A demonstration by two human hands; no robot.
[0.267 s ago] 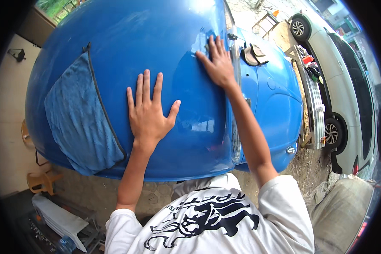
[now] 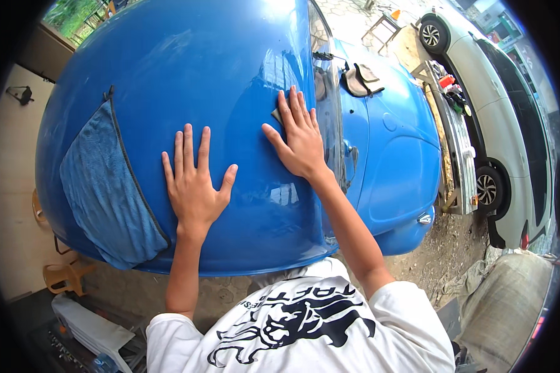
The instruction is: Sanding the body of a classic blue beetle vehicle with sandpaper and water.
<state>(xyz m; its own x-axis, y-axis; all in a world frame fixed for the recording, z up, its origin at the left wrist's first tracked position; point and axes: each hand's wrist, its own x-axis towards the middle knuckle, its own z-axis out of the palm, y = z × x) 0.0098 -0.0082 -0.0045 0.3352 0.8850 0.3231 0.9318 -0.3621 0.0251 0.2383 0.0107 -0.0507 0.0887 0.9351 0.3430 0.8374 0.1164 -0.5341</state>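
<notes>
Your left hand [image 2: 196, 196] lies spread and empty on the blue car roof [image 2: 149, 74], beside the cloth [image 2: 109, 193], while your right hand [image 2: 302, 146], open too, partly covers a small pad [image 2: 276, 115].

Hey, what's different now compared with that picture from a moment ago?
The right hand moved toward the near edge of the blue car roof; the left hand shifted slightly left, nearer the blue cloth. The view shifted slightly too. Nothing was visibly grasped or released. Both palms stay down, and the cloth still lies on the roof.
</notes>
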